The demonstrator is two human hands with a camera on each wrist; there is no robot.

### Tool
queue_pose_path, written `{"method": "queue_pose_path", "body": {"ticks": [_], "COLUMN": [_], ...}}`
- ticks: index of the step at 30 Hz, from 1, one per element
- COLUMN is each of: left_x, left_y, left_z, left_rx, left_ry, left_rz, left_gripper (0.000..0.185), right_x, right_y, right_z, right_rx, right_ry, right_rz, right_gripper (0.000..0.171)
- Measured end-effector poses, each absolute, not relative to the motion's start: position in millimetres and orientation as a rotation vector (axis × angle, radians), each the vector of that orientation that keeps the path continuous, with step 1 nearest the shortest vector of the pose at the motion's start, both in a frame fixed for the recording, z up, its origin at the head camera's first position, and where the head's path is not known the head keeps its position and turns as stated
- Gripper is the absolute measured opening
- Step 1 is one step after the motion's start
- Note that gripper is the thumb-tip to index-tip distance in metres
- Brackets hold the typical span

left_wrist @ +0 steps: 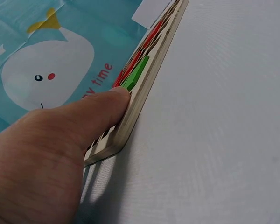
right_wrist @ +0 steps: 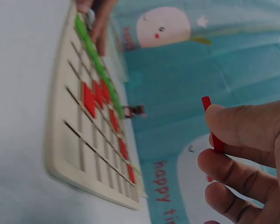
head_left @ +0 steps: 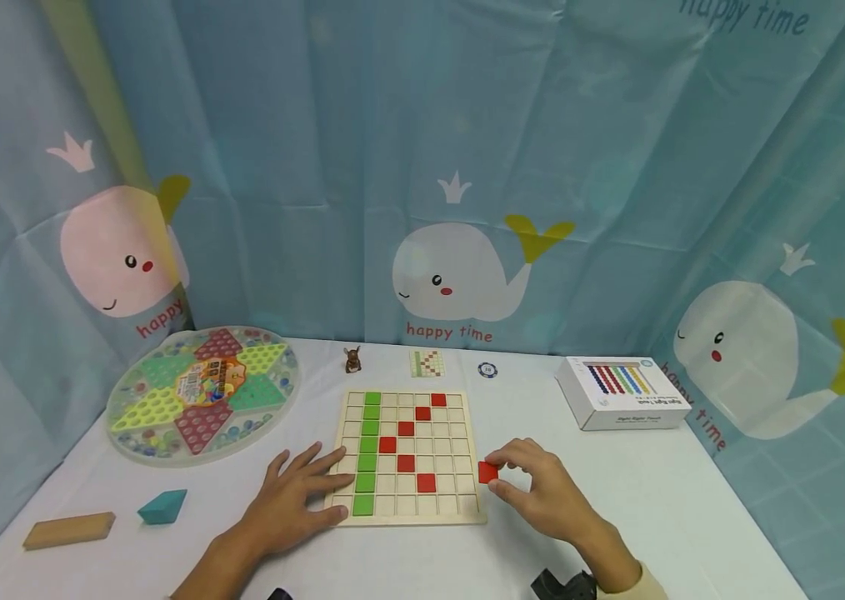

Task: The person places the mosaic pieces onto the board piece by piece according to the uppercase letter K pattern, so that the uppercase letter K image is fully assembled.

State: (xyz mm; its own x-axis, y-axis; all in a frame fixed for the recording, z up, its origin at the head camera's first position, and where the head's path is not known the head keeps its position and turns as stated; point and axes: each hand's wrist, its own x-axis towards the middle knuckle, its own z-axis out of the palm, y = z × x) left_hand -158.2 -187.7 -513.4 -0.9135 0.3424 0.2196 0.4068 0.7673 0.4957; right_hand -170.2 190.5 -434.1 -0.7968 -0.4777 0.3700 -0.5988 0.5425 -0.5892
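A wooden grid board [head_left: 447,505] lies on the white table. Green square tiles [head_left: 366,463] fill one column near its left side, and several red tiles [head_left: 426,482] sit in slanting lines to the right. My left hand [head_left: 289,504] rests with spread fingers on the board's left edge; its thumb [left_wrist: 107,105] touches the near corner rim in the left wrist view. Just off the board's right edge, my right hand [head_left: 546,496] pinches a red square tile [head_left: 487,472] between thumb and fingers. Seen edge-on, that tile [right_wrist: 217,143] is thin in the right wrist view.
Behind the board stand a small brown animal figurine [head_left: 352,360], a pattern card [head_left: 427,363] and a round chip [head_left: 487,370]. A white box [head_left: 621,408] is at the right. Leftward are a round marble board [head_left: 167,367], a teal block [head_left: 162,507] and a wooden bar [head_left: 68,531].
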Motion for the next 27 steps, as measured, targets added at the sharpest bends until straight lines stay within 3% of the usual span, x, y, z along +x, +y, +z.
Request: {"method": "queue_pose_path", "body": {"ticks": [15,27], "left_x": [-157,-152], "left_y": [-186,-190], "left_z": [-512,-510], "left_rx": [-0.6,-0.584], "left_ry": [-2.862,-2.86], "left_rz": [-0.881,-0.849], "left_gripper": [0.046,0.045], "right_x": [-177,-175], "right_y": [162,152], "right_z": [-479,-493], "right_rx": [1.02,0.991], "right_ry": [-2.774,-2.847], "right_rz": [1.105,1.05], "right_gripper": [0.019,0.02]}}
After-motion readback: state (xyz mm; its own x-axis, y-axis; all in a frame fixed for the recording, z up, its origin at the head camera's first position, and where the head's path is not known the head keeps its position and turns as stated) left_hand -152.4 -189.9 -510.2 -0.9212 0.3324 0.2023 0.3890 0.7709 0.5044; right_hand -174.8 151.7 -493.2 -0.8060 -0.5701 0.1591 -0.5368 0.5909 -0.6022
